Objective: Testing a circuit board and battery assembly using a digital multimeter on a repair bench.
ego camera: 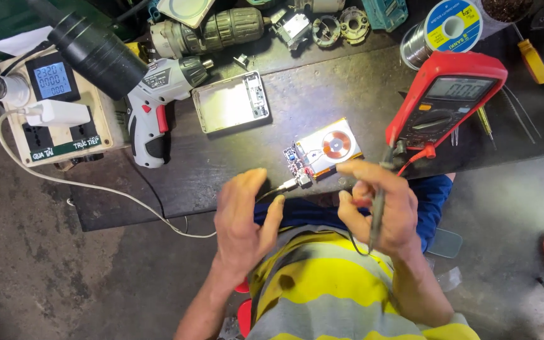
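A dark workbench point(322, 101) fills the upper half of the frame, its near edge running above the lap of a person in a yellow-and-grey striped shirt. At upper right a red multimeter point(445, 101) leans tilted toward the person, its display angled so it reads from the seat. At upper left a cream power strip with a small lit meter point(55, 107) feeds a white cable point(96, 187) that loops down off the bench edge. A white cordless screwdriver point(158, 107) lies beside it, and an opened flat metal casing point(231, 102) sits just right of that, set aside face up. At centre, close to the bench edge and within easy reach, lies the bared power-bank pack with a copper coil point(327, 150) and a small circuit board at its left end. The right hand point(379, 208), centre right, is curled round dark meter probes point(378, 211), tips pointing down and away from the pack. The left hand point(243, 220), centre left, is half open, fingers loosely spread, holding nothing, its fingertips close to the plug at the board.
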